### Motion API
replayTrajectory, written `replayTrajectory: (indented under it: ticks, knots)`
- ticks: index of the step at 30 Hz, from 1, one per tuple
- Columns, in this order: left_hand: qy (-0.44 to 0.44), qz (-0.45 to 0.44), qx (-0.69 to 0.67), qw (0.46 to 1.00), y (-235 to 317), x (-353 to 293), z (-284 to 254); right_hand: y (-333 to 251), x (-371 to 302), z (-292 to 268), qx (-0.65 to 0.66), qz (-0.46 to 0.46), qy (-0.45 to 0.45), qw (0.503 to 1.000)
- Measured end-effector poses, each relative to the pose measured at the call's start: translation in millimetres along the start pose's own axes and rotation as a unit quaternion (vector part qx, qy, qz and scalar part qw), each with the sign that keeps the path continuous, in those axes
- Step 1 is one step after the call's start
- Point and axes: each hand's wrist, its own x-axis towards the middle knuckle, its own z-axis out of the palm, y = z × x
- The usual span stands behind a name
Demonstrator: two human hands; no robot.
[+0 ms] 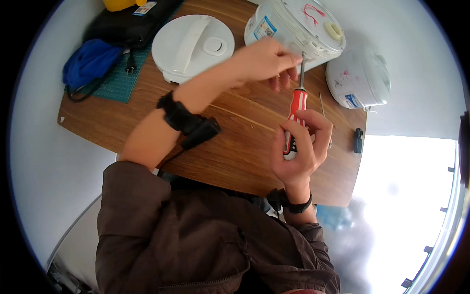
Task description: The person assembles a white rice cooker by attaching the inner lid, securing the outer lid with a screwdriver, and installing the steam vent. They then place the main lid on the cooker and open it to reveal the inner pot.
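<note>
My right hand [298, 149] grips a screwdriver [295, 115] with a red and white handle, its shaft pointing up at the lower rim of a white rice-cooker body [293, 27] lying on its side at the far edge of the wooden table [235, 147]. My left hand [264, 61] rests against that rim, fingers pinched around the screwdriver's tip. A black strap and small black device sit on my left wrist.
A round white lid [191, 46] lies left of the cooker body. Another white appliance part [357, 78] sits at the right. A thin metal rod [323, 110] and a small black piece [358, 140] lie near the right edge. Blue cloth [90, 63], green cutting mat [122, 81] and black bag [132, 24] at far left.
</note>
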Motion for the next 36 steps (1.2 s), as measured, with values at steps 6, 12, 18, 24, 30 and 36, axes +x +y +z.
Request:
replayTrajectory:
  ticks: [6,12,18,24,30,36]
  knots:
    - [0.105,0.292,0.452,0.836,67,-10,-67,0,0,2,0.007,0.009,0.003,1.000]
    - [0.186,0.414,0.514,0.727,24,27,-66,0,-1,0,0.011,0.025,0.002,1.000]
    - [0.215,0.410,0.510,0.725,28,21,-48,19,-8,-10,-0.011,0.047,0.078,0.996]
    - [0.262,0.400,0.507,0.717,21,30,-17,95,-16,-11,0.107,0.205,0.219,0.948]
    - [0.322,0.416,0.547,0.651,-4,59,-13,155,27,-15,0.273,0.347,0.249,0.862]
    - [0.328,0.380,0.589,0.633,-2,54,-13,193,52,-23,0.364,0.331,0.220,0.842]
